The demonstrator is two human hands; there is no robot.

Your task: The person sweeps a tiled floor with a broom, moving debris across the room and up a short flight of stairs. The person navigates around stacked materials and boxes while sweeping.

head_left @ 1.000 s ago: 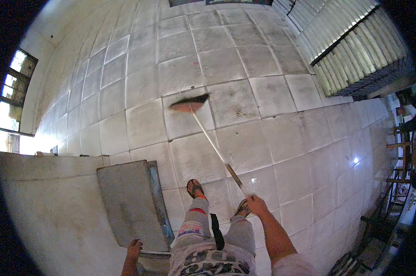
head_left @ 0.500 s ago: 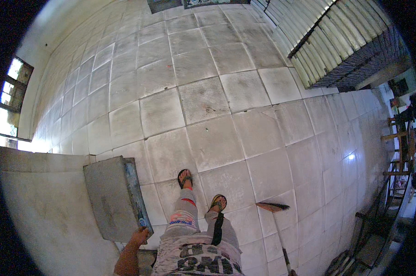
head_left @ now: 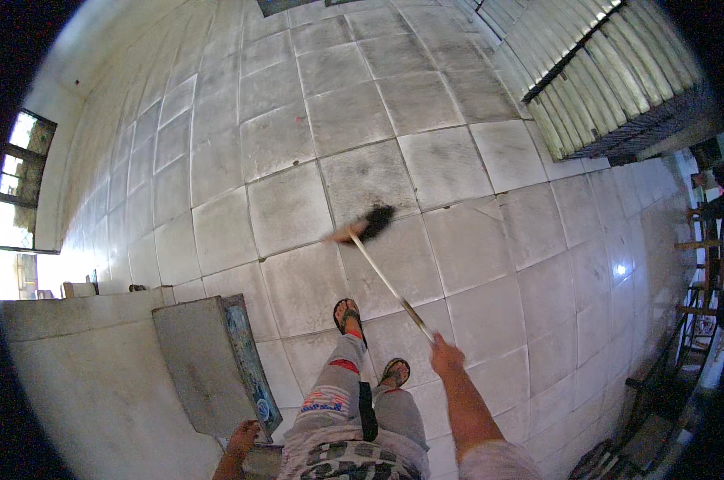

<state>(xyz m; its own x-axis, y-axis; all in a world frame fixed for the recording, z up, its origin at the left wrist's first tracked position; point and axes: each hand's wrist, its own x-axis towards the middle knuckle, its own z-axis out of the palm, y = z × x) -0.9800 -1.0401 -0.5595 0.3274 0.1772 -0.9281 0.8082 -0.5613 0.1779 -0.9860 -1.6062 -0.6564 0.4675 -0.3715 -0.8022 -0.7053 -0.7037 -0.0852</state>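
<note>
My right hand [head_left: 446,357] is closed round the handle of a broom [head_left: 376,270]. The handle slants forward and left to a reddish-brown head with dark bristles, smeared by motion. Those bristles are over the tiled floor [head_left: 466,256], ahead of my feet. Low on the left, my left hand [head_left: 244,435] has loosely bent fingers and nothing visible in it. It lies beside the near corner of a grey box-like thing [head_left: 198,360] with a worn bluish side.
A pale ledge [head_left: 82,360] runs along the left, below a barred window [head_left: 22,184]. Stacked corrugated sheets [head_left: 618,80] stand at the far right. Dark-framed furniture [head_left: 658,400] lines the right edge. My sandalled feet [head_left: 348,316] are on the tiles.
My right arm has come into view, and the broom has swung forward and left from the lower right. My left hand has come off the grey box's edge. The view has shifted slightly.
</note>
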